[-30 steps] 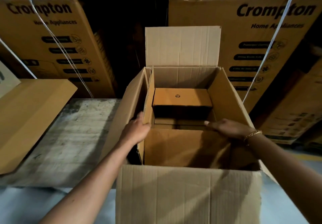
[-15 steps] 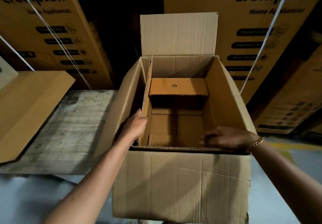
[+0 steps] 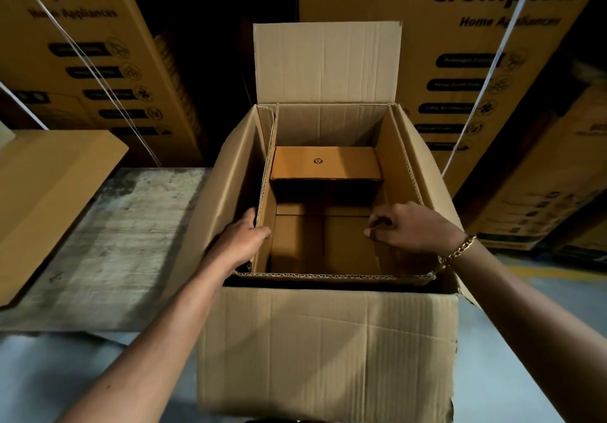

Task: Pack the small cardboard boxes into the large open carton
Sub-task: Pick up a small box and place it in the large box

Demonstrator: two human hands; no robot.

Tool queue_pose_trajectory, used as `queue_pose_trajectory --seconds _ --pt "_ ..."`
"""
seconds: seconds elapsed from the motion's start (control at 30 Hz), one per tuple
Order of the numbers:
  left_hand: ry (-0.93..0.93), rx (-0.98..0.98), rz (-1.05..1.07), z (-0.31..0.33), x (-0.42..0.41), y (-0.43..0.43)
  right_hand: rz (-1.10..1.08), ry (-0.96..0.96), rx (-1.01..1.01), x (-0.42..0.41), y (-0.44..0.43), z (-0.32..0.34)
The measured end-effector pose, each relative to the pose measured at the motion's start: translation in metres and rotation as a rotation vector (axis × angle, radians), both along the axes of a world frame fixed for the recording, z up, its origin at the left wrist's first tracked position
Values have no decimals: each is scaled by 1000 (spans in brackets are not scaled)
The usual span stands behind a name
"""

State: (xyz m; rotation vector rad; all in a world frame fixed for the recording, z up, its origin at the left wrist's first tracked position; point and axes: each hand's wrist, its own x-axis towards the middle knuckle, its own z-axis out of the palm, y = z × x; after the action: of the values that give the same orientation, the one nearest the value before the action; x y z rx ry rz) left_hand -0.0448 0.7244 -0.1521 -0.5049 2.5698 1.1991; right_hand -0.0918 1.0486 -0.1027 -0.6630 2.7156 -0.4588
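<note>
The large open carton (image 3: 328, 340) stands in the middle with its far flap upright. A corrugated inner liner (image 3: 331, 274) lines its walls. One small cardboard box (image 3: 325, 163) with a small black logo sits inside against the far wall, and flat cardboard shows on the bottom in front of it. My left hand (image 3: 243, 241) grips the top edge of the liner's left wall. My right hand (image 3: 410, 228), with a gold bracelet at the wrist, lies over the liner's right wall with its fingers curled down inside.
Tall printed appliance cartons (image 3: 460, 44) stand behind and to the right, and another (image 3: 82, 54) to the left, both strapped with white bands. A worn wooden board (image 3: 115, 241) lies left of the carton, with a flat cardboard sheet (image 3: 49, 199) over its far-left part.
The liner's near panel, tilted across the carton a second ago, now stands upright against the near wall. My right hand moved from the near edge to the right wall.
</note>
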Motion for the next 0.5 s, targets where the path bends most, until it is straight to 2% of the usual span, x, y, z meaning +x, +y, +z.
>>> queue_pose_trajectory --seconds 0.3,0.5 --pt "7 -92 -58 9 -29 -8 50 -13 208 -57 -39 7" --pt "33 -131 -113 13 -70 -10 100 -32 529 -124 -77 -25"
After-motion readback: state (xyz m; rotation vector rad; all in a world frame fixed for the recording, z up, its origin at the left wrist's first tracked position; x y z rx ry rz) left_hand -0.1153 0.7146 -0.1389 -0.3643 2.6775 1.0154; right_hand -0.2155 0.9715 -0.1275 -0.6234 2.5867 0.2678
